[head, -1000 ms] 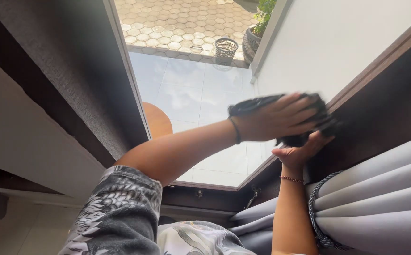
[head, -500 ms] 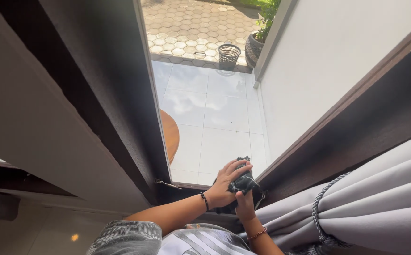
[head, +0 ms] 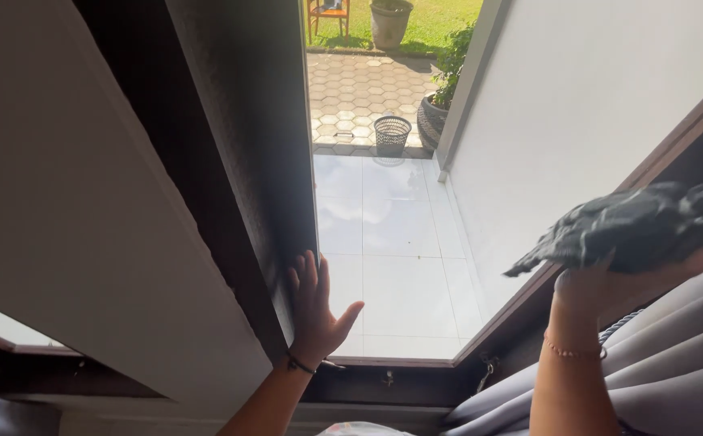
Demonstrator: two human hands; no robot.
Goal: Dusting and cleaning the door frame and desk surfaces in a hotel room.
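Fingers (head: 307, 282) of left hand (head: 315, 315) flat against dark window frame (head: 238, 161).

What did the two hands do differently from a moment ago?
Before, both hands were together on the dark cloth. Now the left hand has let go and lies flat on the dark window frame, while the right hand has carried the cloth up to the right side. The grey curtain and the black basket outside stayed put.

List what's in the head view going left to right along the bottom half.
Pale wall panel → dark wooden window frame → left hand → glossy white tiled floor → right hand holding dark crumpled cloth → grey curtain.
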